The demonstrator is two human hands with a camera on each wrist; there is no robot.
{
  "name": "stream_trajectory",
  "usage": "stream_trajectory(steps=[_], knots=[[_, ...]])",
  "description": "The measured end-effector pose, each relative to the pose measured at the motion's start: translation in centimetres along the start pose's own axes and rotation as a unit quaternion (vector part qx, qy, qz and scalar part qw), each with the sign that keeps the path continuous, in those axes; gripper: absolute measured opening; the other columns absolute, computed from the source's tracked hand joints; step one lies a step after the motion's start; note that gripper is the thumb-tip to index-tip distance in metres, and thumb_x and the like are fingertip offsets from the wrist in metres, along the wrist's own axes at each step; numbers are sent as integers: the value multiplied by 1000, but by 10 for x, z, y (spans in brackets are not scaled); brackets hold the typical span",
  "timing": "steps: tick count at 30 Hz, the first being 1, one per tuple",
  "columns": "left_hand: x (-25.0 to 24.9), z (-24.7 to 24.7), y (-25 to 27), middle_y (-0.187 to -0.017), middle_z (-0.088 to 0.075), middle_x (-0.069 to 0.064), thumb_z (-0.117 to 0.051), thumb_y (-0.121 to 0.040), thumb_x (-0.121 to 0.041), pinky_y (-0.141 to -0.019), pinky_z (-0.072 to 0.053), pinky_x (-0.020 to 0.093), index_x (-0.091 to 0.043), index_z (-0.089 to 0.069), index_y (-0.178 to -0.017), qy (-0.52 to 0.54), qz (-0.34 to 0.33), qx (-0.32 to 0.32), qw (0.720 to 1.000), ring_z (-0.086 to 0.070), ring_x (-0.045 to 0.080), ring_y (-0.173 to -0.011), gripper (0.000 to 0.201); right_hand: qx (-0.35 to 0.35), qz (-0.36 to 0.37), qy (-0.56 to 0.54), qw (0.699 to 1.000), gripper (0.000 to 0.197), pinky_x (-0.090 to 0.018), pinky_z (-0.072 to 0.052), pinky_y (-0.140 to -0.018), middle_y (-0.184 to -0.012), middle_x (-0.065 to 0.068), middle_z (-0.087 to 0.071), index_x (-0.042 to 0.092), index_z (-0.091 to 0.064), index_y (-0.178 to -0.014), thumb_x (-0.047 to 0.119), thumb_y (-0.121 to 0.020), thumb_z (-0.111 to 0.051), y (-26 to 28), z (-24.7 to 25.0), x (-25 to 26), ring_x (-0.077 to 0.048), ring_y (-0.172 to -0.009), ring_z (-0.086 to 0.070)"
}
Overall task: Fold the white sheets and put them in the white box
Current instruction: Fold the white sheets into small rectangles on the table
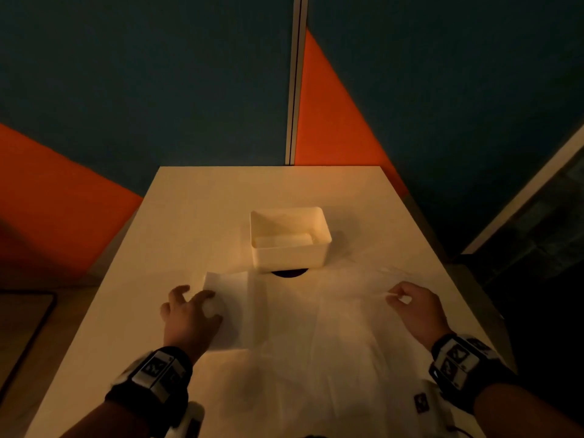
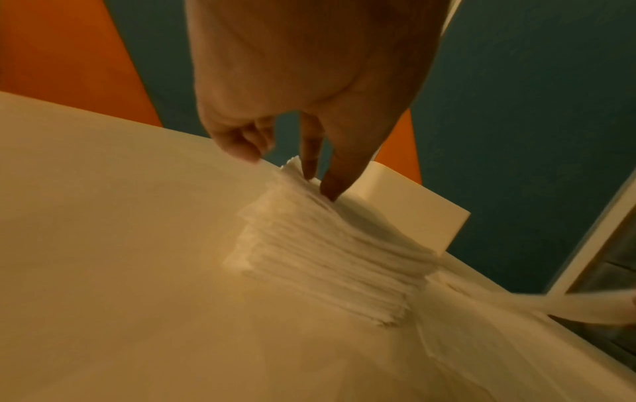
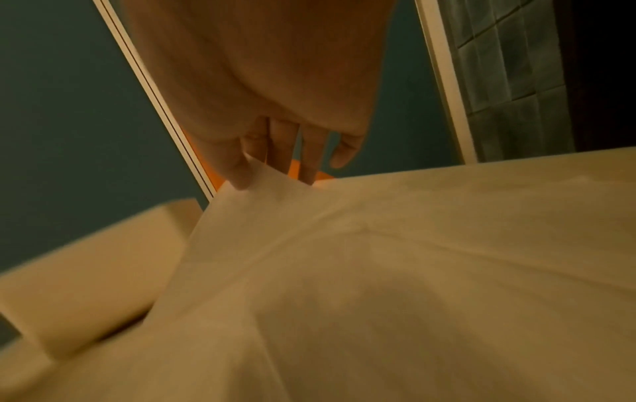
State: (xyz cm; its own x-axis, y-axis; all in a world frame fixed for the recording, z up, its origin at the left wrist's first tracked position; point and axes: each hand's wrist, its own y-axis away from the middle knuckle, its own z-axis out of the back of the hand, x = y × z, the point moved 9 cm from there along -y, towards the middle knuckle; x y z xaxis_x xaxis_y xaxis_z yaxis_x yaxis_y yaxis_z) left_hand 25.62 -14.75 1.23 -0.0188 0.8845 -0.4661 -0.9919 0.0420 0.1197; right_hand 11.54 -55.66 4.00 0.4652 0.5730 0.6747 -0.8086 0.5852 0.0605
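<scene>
A white box (image 1: pixel 290 257) stands mid-table with a folded white piece lying in its bottom. Just left of it and nearer me sits a stack of white sheets (image 1: pixel 230 289), thick and layered in the left wrist view (image 2: pixel 327 258). My left hand (image 1: pixel 210 306) is on top of the stack, thumb and forefinger (image 2: pixel 311 163) close together, pinching the top sheet. One thin sheet (image 1: pixel 316 311) is spread from the stack to the right. My right hand (image 1: pixel 399 298) pinches its far right corner, lifted off the table, as the right wrist view (image 3: pixel 254 171) also shows.
The cream table (image 1: pixel 205 200) ends near the right hand at its right edge. A dark round disc (image 1: pixel 289 273) peeks from under the box. Teal and orange wall panels (image 1: pixel 158 74) close off the back. A dark-framed surface (image 1: pixel 19 343) lies lower left.
</scene>
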Motion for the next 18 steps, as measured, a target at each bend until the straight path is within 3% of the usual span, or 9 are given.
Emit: stream_trajectory(steps=[2, 4, 7, 10, 12, 14, 16, 18], knots=[[-11, 7, 5, -144, -29, 12, -73, -74, -36, -104, -32, 47, -29, -57, -124, -47, -7, -16, 999, -29, 37, -127, 53, 9, -5, -5, 1000, 15, -34, -46, -72, -75, -5, -62, 12, -60, -69, 13, -83, -64, 0, 4, 13, -24, -77, -58], [-30, 13, 10, -143, -32, 8, -72, -75, -39, -102, -34, 47, -32, -56, -123, -31, -40, -20, 999, -30, 35, -126, 51, 16, -1, -26, 1000, 16, -33, -43, -63, -68, -8, -58, 7, -56, -68, 11, -83, -61, 0, 8, 31, -24, -67, -53], [-71, 14, 19, -128, -50, -2, -71, -78, -35, -95, -37, 33, -33, -61, -114, 47, -138, 8, 989, -45, 21, -115, 37, 28, 0, -89, 996, 19, -29, -36, -58, -62, -6, -51, 7, -53, -65, 5, -83, -58, 5, 10, 62, -19, -62, -46], [-107, 4, 35, -113, -57, -15, -72, -80, -26, -80, -39, 18, -40, -59, -101, 208, -168, 127, 955, -53, 6, -101, 28, 57, -12, -183, 981, 21, -28, -38, -61, -64, -5, -50, 8, -53, -65, 3, -84, -59, 12, 4, 89, -19, -65, -47], [-133, -3, 49, -117, -55, -20, -73, -78, -27, -83, -41, 16, -41, -56, -109, 270, -185, 204, 923, -53, 1, -106, 38, 85, -23, -245, 966, 11, -32, -45, -61, -73, -10, -54, 2, -56, -75, 4, -85, -58, 18, -5, 107, -23, -71, -53], [-152, -11, 64, -131, -48, -21, -76, -74, -35, -93, -40, 19, -40, -48, -128, 312, -190, 280, 888, -46, 1, -119, 61, 125, -29, -304, 944, 10, -33, -51, -61, -80, -14, -58, -5, -55, -87, 5, -88, -56, 29, -15, 127, -25, -75, -59], [-168, -17, 78, -140, -38, -24, -77, -66, -43, -102, -37, 24, -46, -30, -140, 349, -206, 341, 848, -37, -2, -127, 88, 165, -20, -355, 920, 5, -29, -54, -59, -79, -11, -62, -1, -58, -87, 4, -89, -56, 40, -26, 146, -23, -72, -62], [-181, -15, 88, -143, -38, -21, -78, -64, -41, -108, -37, 30, -44, -15, -146, 392, -227, 361, 815, -37, -2, -130, 103, 189, -3, -375, 907, 5, -27, -54, -61, -75, -4, -65, 6, -63, -87, 3, -88, -59, 48, -33, 160, -18, -71, -64]])
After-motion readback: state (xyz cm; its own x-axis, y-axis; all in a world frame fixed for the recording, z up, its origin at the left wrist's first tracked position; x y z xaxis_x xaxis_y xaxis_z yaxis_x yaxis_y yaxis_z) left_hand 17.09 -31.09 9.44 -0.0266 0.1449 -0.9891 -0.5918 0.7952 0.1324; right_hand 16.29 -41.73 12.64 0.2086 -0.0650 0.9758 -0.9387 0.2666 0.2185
